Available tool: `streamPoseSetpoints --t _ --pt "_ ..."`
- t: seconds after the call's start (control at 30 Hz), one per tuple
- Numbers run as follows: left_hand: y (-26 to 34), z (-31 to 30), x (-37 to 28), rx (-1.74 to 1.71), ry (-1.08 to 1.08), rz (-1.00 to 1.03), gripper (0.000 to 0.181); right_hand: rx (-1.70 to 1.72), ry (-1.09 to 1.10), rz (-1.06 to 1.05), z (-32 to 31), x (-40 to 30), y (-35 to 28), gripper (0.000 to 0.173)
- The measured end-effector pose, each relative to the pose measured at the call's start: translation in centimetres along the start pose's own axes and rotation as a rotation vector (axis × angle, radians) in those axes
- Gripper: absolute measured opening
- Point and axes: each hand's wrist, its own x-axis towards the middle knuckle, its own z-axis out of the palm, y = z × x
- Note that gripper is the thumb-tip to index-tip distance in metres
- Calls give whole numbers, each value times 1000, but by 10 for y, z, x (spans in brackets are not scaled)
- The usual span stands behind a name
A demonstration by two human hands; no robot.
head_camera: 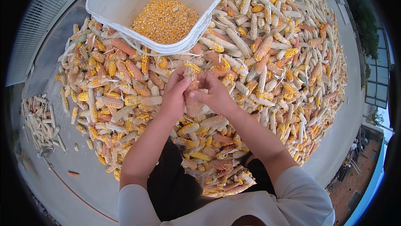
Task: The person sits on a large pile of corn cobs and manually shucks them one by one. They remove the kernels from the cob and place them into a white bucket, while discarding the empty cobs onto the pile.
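Observation:
Between my two hands is a reddish corn cob, mostly bare of kernels and pointing away from me. My left hand grips its far part, with the thumb laid near the tip. My right hand holds it from the other side, thumb pressed against the cob's middle. Just beyond my hands stands a white plastic tub, partly filled with loose yellow corn kernels. A large heap of corn cobs, some bare and some still bearing kernels, spreads beneath and around my hands.
A smaller pile of bare cobs lies on the concrete floor at left. Beside it is a rake with a long handle. One stray cob rests nearby. A white vehicle or machine with a grille borders the upper left.

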Motion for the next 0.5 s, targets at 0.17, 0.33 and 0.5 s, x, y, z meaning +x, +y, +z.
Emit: streamPoseSetpoints --t 0.17,0.33,0.5 --pt "-2 -28 -7 -260 -148 152 24 379 42 168 29 -30 19 54" --pt "-9 -21 -24 -69 9 163 23 268 -16 179 54 -38 19 56" --pt "4 -18 -24 -159 106 145 19 132 -108 124 63 -42 14 57"
